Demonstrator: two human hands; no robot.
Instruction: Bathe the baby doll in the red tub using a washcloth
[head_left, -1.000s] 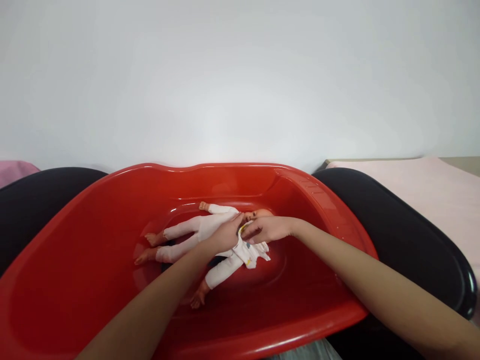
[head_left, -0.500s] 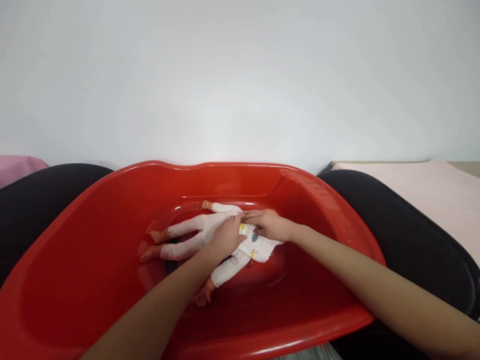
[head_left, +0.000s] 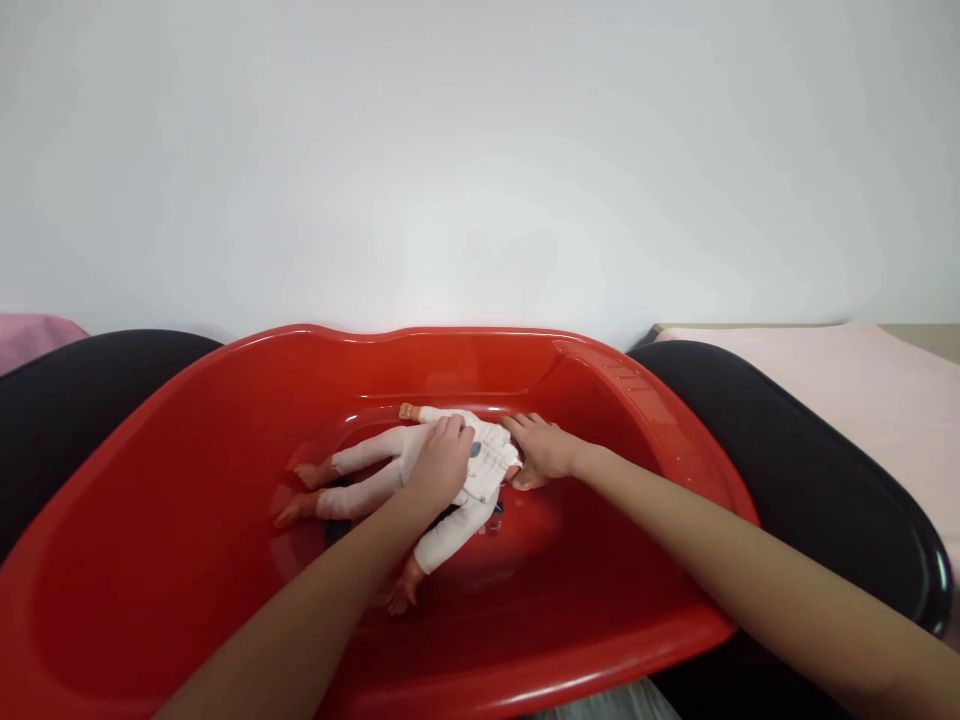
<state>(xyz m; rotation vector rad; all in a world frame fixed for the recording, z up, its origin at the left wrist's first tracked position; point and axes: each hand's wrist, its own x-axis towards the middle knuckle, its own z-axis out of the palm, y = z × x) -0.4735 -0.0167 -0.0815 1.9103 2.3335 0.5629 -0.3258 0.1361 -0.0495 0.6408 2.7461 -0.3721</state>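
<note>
In the head view I judge a cloth-smoothing step: left hand (head_left: 442, 462) flat, grip open, on the doll (head_left: 367, 470) lying in the red tub (head_left: 637, 640), right hand (head_left: 544, 450) touching the printed cloth (head_left: 491, 462), its grip I cannot tell; any next move calls for a steady doll.

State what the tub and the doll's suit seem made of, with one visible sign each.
Tub: apparently hard, glossy red plastic; bright highlights run along its smooth moulded rim. Suit: probably soft, matt pale cloth; it wrinkles around the limbs.
</note>
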